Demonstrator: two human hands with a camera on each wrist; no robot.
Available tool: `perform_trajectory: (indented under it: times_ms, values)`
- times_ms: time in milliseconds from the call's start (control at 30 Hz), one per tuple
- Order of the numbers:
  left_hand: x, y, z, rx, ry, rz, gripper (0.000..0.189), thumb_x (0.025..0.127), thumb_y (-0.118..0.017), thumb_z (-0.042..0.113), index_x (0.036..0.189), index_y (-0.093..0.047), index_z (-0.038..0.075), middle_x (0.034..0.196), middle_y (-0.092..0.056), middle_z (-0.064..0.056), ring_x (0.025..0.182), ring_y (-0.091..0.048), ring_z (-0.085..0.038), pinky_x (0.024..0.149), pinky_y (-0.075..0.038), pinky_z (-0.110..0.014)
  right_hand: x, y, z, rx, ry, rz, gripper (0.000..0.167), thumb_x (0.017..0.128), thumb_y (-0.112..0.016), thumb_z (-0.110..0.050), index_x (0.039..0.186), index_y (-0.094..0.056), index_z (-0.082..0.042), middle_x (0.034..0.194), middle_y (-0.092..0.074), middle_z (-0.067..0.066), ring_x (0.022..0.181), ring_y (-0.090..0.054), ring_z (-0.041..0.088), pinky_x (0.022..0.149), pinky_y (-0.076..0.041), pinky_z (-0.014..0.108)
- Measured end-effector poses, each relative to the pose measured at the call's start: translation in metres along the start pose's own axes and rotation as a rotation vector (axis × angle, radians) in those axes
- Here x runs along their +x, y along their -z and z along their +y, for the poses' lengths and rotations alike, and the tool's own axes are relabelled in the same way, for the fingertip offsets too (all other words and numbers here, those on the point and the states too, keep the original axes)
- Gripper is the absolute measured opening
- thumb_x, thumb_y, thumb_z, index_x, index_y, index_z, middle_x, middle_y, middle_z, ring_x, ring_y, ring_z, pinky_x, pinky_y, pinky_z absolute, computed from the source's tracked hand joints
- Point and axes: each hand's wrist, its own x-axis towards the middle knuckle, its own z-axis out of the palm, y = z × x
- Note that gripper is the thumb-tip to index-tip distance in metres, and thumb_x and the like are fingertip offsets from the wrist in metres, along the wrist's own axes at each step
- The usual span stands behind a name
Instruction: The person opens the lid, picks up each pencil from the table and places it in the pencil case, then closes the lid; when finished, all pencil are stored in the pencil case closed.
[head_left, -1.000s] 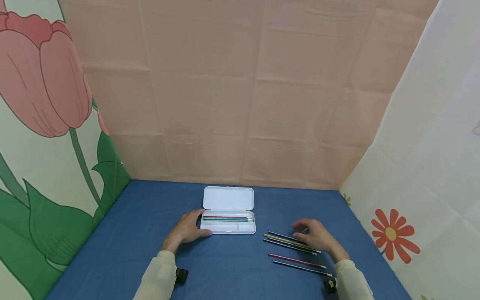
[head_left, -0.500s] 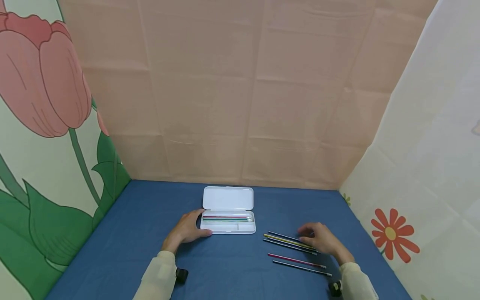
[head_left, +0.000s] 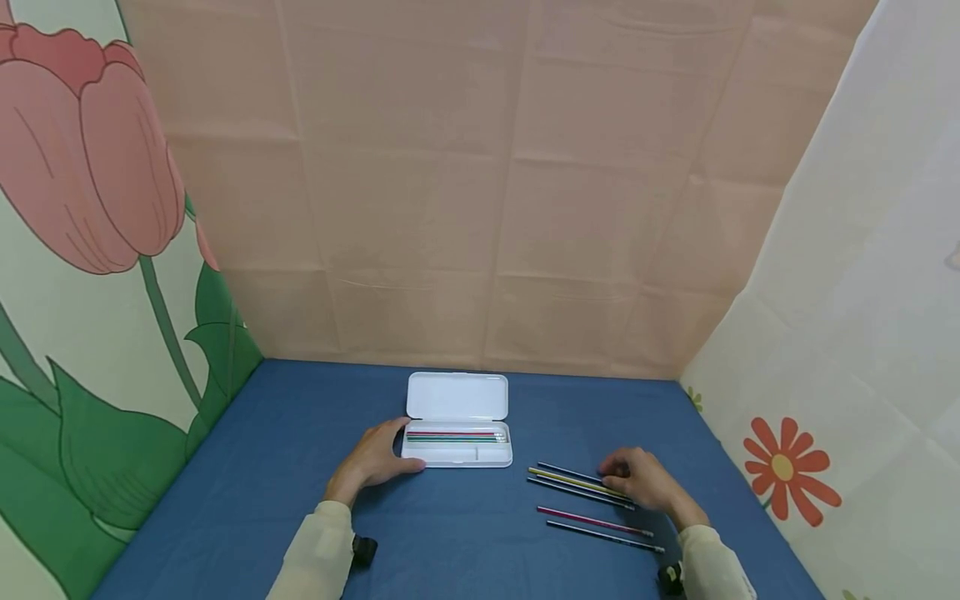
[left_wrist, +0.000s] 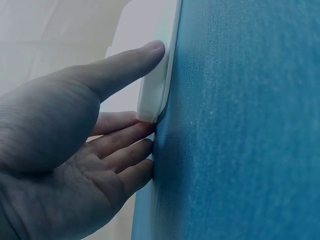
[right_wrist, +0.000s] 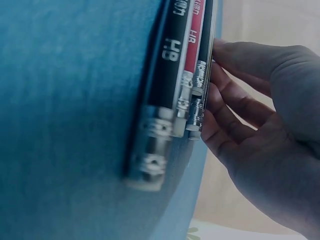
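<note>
An open white pencil case [head_left: 457, 455] lies on the blue cloth with several pencils in its back compartment. My left hand [head_left: 372, 456] holds its left end, thumb along the front edge and fingers at the end wall, as the left wrist view shows. To the right lie several loose pencils, among them a yellow pencil [head_left: 566, 478], a red pencil [head_left: 592, 521] and a black pencil [right_wrist: 170, 55]. My right hand [head_left: 641, 479] has curled fingers at the rearmost dark pencil [head_left: 567, 472], pinching it near its eraser end; the fingertips are partly hidden behind the pencils.
The case's white lid [head_left: 457, 396] stands folded back behind it. Blue cloth [head_left: 450, 533] covers the table. A tan backdrop [head_left: 480, 208] rises at the far edge, with a tulip-print wall at left and a white flower-print sheet at right.
My right hand has moved slightly right and toward me along the rear pencils, its fingers drawing closer together. The left hand, the case and the pencils have stayed put.
</note>
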Motion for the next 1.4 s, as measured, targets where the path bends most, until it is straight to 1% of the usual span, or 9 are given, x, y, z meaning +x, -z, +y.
perform_trajectory:
  times_ms: [167, 333, 533, 800, 933, 1100, 1400]
  values:
    - [0.0002, -0.0004, -0.0004, -0.018, 0.001, 0.005, 0.091, 0.09, -0.097, 0.03, 0.164, -0.053, -0.002, 0.166, -0.058, -0.028, 0.153, -0.054, -0.051, 0.131, -0.042, -0.073, 0.0005, -0.0008, -0.0006, 0.004, -0.021, -0.006, 0.012, 0.101, -0.084, -0.009, 0.113, -0.084, -0.009, 0.098, -0.078, -0.001, 0.086, -0.067, 0.015, 0.071, -0.056, 0.028]
    - [0.0007, -0.0007, -0.0012, -0.022, 0.002, 0.006, 0.092, 0.089, -0.098, 0.03, 0.164, -0.053, -0.001, 0.166, -0.058, -0.028, 0.152, -0.055, -0.05, 0.13, -0.042, -0.073, 0.0007, -0.0006, -0.0005, 0.01, -0.019, -0.017, 0.012, 0.1, -0.084, -0.008, 0.112, -0.084, -0.008, 0.098, -0.078, 0.001, 0.086, -0.067, 0.016, 0.07, -0.056, 0.028]
    - [0.001, -0.0008, -0.0011, -0.029, 0.005, 0.006, 0.093, 0.089, -0.098, 0.029, 0.164, -0.053, -0.001, 0.166, -0.058, -0.028, 0.152, -0.055, -0.05, 0.13, -0.042, -0.073, 0.0003, -0.0006, -0.0021, 0.005, -0.014, -0.018, 0.011, 0.1, -0.084, -0.008, 0.111, -0.084, -0.007, 0.091, -0.076, -0.001, 0.079, -0.064, 0.015, 0.067, -0.054, 0.028]
    - [0.0002, -0.0001, -0.0002, -0.032, 0.016, 0.001, 0.093, 0.089, -0.098, 0.029, 0.164, -0.052, -0.001, 0.168, -0.055, -0.028, 0.155, -0.052, -0.053, 0.131, -0.04, -0.074, 0.0003, -0.0022, -0.0017, -0.019, -0.021, -0.025, 0.005, 0.103, -0.081, -0.01, 0.108, -0.082, -0.009, 0.087, -0.072, -0.001, 0.074, -0.061, 0.015, 0.065, -0.052, 0.028]
    - [0.0002, -0.0003, -0.0006, -0.037, 0.011, 0.001, 0.093, 0.089, -0.098, 0.03, 0.164, -0.053, 0.0, 0.168, -0.056, -0.028, 0.154, -0.053, -0.052, 0.13, -0.041, -0.074, 0.0001, -0.0019, -0.0009, -0.025, -0.011, -0.037, 0.003, 0.106, -0.078, -0.01, 0.108, -0.08, -0.009, 0.085, -0.07, -0.001, 0.071, -0.059, 0.014, 0.064, -0.05, 0.028]
    - [-0.0003, -0.0002, -0.0007, -0.044, 0.002, -0.003, 0.093, 0.089, -0.098, 0.029, 0.164, -0.053, -0.001, 0.167, -0.057, -0.028, 0.153, -0.054, -0.051, 0.13, -0.041, -0.074, -0.0006, -0.0003, 0.0019, -0.02, 0.003, -0.044, 0.005, 0.108, -0.075, -0.011, 0.11, -0.079, -0.009, 0.087, -0.071, -0.001, 0.072, -0.06, 0.012, 0.065, -0.051, 0.028]
    - [-0.0015, 0.0008, 0.0002, -0.047, -0.009, 0.002, 0.092, 0.089, -0.098, 0.027, 0.164, -0.053, -0.002, 0.166, -0.058, -0.028, 0.152, -0.055, -0.051, 0.13, -0.041, -0.074, -0.004, 0.0056, -0.0005, -0.008, 0.045, -0.012, 0.008, 0.11, -0.073, -0.013, 0.112, -0.078, -0.007, 0.089, -0.07, 0.0, 0.071, -0.057, 0.009, 0.064, -0.05, 0.027]
